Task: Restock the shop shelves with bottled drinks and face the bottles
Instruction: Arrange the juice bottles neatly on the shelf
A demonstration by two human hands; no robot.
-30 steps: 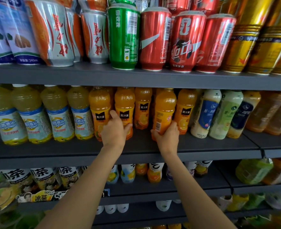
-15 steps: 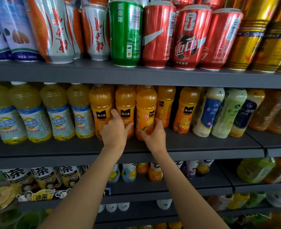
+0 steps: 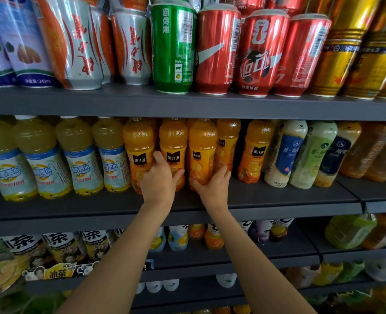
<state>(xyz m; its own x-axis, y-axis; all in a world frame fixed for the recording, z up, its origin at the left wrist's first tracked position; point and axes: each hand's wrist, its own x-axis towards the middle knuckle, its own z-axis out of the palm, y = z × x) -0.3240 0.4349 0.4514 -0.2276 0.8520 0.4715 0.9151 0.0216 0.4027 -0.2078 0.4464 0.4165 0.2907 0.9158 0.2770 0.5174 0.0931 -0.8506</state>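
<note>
Several orange juice bottles with black labels stand on the grey middle shelf (image 3: 278,196). My left hand (image 3: 159,180) grips the lower part of one orange juice bottle (image 3: 172,141), thumb on its left side. Beside it, my right hand (image 3: 212,185) holds the base of a second orange juice bottle (image 3: 202,146), which stands upright at the shelf front with its label facing out. Another orange bottle (image 3: 138,143) stands left of my left hand. Two more (image 3: 256,150) stand to the right, one set further back (image 3: 228,137).
Yellow drinks with blue-white labels (image 3: 81,155) fill the shelf's left; pale milky bottles (image 3: 287,152) and amber ones stand right. Cans (image 3: 217,51) line the shelf above. Tea bottles (image 3: 58,245) and small juices fill lower shelves. A gap lies right of the bottle in my right hand.
My right hand carried its orange bottle leftward from a tilt and set it upright beside the bottle in my left hand, then turned its label outward. My left hand stayed put.
</note>
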